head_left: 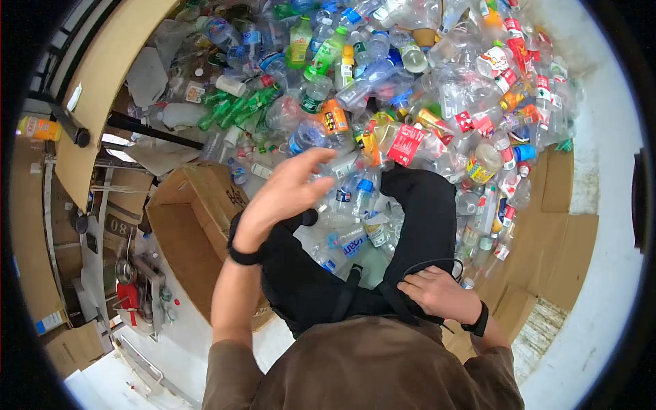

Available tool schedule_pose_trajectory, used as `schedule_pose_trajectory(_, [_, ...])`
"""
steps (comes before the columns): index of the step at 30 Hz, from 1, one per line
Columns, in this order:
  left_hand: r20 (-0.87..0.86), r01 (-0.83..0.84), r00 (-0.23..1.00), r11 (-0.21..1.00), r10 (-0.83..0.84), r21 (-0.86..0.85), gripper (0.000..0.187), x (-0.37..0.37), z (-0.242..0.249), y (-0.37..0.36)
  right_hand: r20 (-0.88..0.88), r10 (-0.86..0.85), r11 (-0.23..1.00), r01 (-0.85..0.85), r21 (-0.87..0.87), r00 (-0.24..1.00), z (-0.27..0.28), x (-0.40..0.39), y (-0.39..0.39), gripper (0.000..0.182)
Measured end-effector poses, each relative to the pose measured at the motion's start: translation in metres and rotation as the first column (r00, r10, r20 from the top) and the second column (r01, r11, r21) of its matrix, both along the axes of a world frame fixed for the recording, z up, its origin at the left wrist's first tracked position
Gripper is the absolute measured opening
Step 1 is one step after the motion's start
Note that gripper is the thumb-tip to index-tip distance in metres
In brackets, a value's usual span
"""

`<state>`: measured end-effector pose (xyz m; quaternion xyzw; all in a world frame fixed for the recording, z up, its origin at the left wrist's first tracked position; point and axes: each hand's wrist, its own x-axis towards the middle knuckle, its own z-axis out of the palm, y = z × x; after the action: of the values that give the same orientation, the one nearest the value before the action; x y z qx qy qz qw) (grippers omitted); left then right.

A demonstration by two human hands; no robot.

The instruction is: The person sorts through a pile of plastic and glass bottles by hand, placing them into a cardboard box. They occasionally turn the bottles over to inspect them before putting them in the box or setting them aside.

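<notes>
My left hand (290, 186) is raised over the near edge of a big heap of plastic bottles, its fingers stretched out and nothing in them. Just beyond it lies a clear bottle with a blue label (305, 139); a blue-capped bottle (364, 194) is to its right. My right hand (437, 292) rests on my right thigh (422, 219), fingers laid over the black cloth. A thin black cord (437, 260) loops beside those fingers. Between my legs sit more clear bottles, among them one with a blue-and-white label (352, 244).
An open cardboard box (195, 236) stands left of my left leg. Flattened cardboard (570, 263) lines the floor at right, beside a white wall (615, 301). At far left are shelving, a red-handled item (128, 301) and a tan board (89, 89) with a black bar below.
</notes>
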<state>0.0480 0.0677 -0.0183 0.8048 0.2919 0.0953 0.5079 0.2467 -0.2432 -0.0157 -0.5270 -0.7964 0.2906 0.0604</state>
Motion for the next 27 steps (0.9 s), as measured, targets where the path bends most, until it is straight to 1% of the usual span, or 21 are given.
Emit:
schedule_pose_trajectory(2, [-0.199,0.140,0.971,0.990,-0.136,0.009,0.034,0.036,-0.013,0.012,-0.012,-0.067,0.998,0.067,-0.016,0.998,0.003,0.004,-0.002,0.043])
schedule_pose_trajectory(3, [-0.324,0.183,0.932,0.983,-0.162,0.034,0.035,0.051,-0.026,0.012,-0.020,-0.127,0.992,0.126,-0.023,0.992,0.005,0.006,-0.002,0.044])
schedule_pose_trajectory(5, [-0.535,0.262,0.821,0.964,-0.199,0.044,0.039,0.079,-0.068,0.008,0.002,-0.125,0.992,0.125,-0.011,0.992,0.011,0.012,0.005,0.044])
schedule_pose_trajectory(8, [-0.719,0.292,0.673,0.955,-0.175,0.041,0.038,0.090,-0.193,-0.019,0.029,-0.099,0.986,0.102,-0.129,0.995,0.007,0.020,0.009,0.045])
schedule_pose_trajectory(10, [-0.799,0.086,0.563,0.977,-0.210,-0.196,0.038,0.087,-0.212,-0.045,0.098,0.023,0.972,0.001,-0.235,0.995,0.001,0.025,0.024,0.046])
schedule_pose_trajectory(11, [-0.787,-0.076,0.605,0.975,-0.120,-0.208,0.037,0.071,-0.258,-0.067,0.092,0.034,0.971,-0.011,-0.240,0.995,-0.005,0.028,0.034,0.046])
schedule_pose_trajectory(12, [-0.770,-0.236,0.637,0.948,-0.017,-0.216,0.037,0.055,-0.304,-0.090,0.048,0.024,0.986,-0.015,-0.166,0.999,-0.013,0.029,0.046,0.046])
schedule_pose_trajectory(13, [-0.694,0.039,0.693,0.971,-0.196,-0.235,0.037,0.033,-0.363,-0.113,0.003,0.015,0.996,-0.015,-0.093,1.000,-0.020,0.030,0.058,0.047])
schedule_pose_trajectory(14, [-0.649,-0.186,0.754,0.913,-0.105,-0.364,0.037,0.025,-0.373,-0.135,-0.044,0.013,1.000,-0.014,-0.021,0.999,-0.026,0.031,0.069,0.048])
schedule_pose_trajectory(15, [-0.616,-0.392,0.787,0.789,0.022,-0.473,0.038,0.018,-0.382,-0.157,-0.051,0.028,0.999,-0.030,-0.026,0.998,-0.031,0.030,0.079,0.048])
schedule_pose_trajectory(16, [-0.722,-0.809,0.582,0.173,0.375,-0.562,0.039,0.025,-0.360,-0.171,-0.070,-0.005,0.999,0.002,-0.040,0.998,-0.036,0.030,0.092,0.048])
schedule_pose_trajectory(18, [-0.756,-0.819,0.479,-0.082,0.447,-0.568,0.040,0.029,-0.363,-0.181,-0.082,-0.050,0.997,0.045,-0.057,0.995,-0.046,0.028,0.120,0.049])
schedule_pose_trajectory(19, [-0.770,-0.767,0.441,-0.253,0.460,-0.590,0.042,0.024,-0.373,-0.187,-0.077,-0.062,0.996,0.057,-0.073,0.995,-0.050,0.024,0.129,0.050])
schedule_pose_trajectory(20, [-0.779,-0.733,0.427,-0.329,0.460,-0.596,0.042,0.017,-0.377,-0.190,-0.168,-0.099,0.993,0.108,0.042,0.981,-0.059,0.019,0.137,0.051])
schedule_pose_trajectory(21, [-0.789,-0.695,0.411,-0.403,0.457,-0.596,0.043,0.011,-0.382,-0.193,-0.212,-0.070,0.997,0.075,0.013,0.975,-0.061,0.014,0.147,0.048])
schedule_pose_trajectory(22, [-0.655,-0.787,0.612,0.263,0.444,-0.558,0.043,0.001,-0.376,-0.193,-0.327,-0.080,0.994,0.052,-0.093,0.942,-0.071,0.005,0.155,0.046])
schedule_pose_trajectory(23, [-0.570,-0.507,0.773,0.811,0.278,-0.292,0.042,-0.005,-0.372,-0.195,-0.438,-0.101,0.980,0.014,-0.198,0.893,-0.085,-0.005,0.161,0.045])
schedule_pose_trajectory(24, [-0.572,-0.503,0.775,0.811,0.269,-0.299,0.042,-0.003,-0.385,-0.208,-0.437,-0.110,0.978,0.019,-0.207,0.893,-0.100,-0.014,0.170,0.045])
schedule_pose_trajectory(25, [-0.528,-0.900,0.430,0.299,0.732,-0.318,0.043,0.006,-0.400,-0.221,-0.572,-0.392,0.903,0.184,-0.388,0.721,-0.120,-0.024,0.178,0.047])
schedule_pose_trajectory(26, [-0.539,-0.939,0.167,-0.033,0.826,-0.343,0.043,0.009,-0.400,-0.213,-0.614,-0.637,0.765,0.282,-0.579,0.466,-0.145,-0.035,0.185,0.049])
schedule_pose_trajectory(27, [-0.505,-0.866,-0.142,-0.354,0.851,-0.353,0.044,0.018,-0.387,-0.197,-0.544,-0.825,0.542,0.488,-0.684,0.154,-0.195,-0.058,0.182,0.049])
